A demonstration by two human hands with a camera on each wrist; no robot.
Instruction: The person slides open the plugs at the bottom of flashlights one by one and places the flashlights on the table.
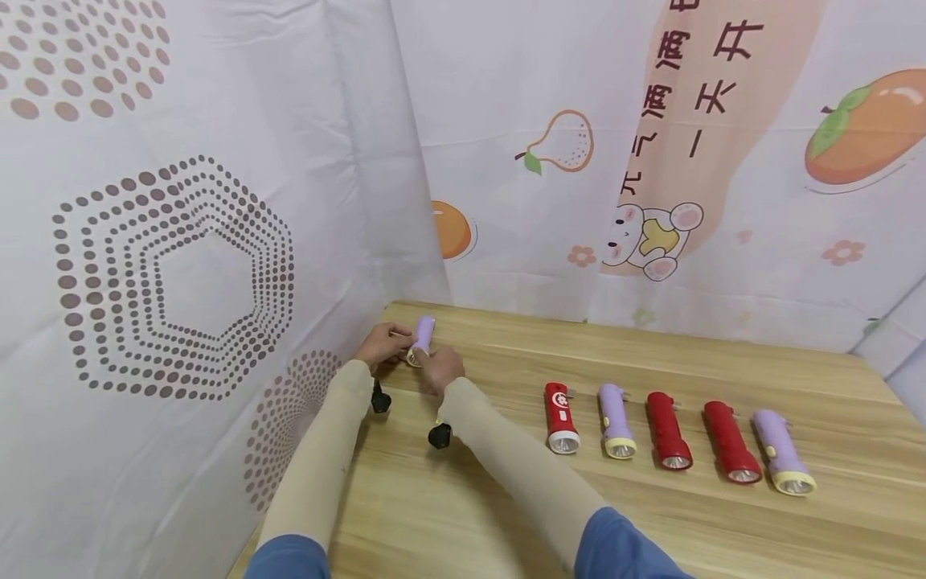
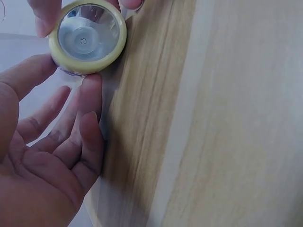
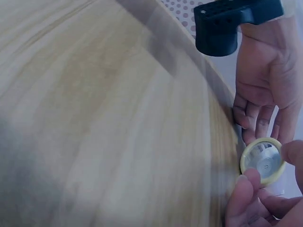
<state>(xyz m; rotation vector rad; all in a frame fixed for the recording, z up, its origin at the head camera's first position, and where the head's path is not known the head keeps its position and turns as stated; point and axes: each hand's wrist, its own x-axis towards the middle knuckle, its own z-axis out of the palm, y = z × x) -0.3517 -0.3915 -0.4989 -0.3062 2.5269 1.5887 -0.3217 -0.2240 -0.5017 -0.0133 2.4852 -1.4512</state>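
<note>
A lavender flashlight (image 1: 424,328) with a pale yellow rim is at the table's far left corner, its lens facing the person. The left hand (image 1: 383,344) is on its left side; in the left wrist view, thumb and index finger pinch the yellow rim (image 2: 122,45) while the other fingers curl loosely below. From the right, the right hand (image 1: 443,370) holds the same lens end, and the right wrist view shows its thumb and a fingertip on the rim (image 3: 271,180). Whether the flashlight touches the table is hard to tell.
On the right of the wooden table (image 1: 506,498) several flashlights lie in a row: red with a white rim (image 1: 559,410), lavender (image 1: 613,414), red (image 1: 665,426), red (image 1: 729,438), lavender (image 1: 780,446). Printed white curtains (image 1: 347,201) border the left and back edges.
</note>
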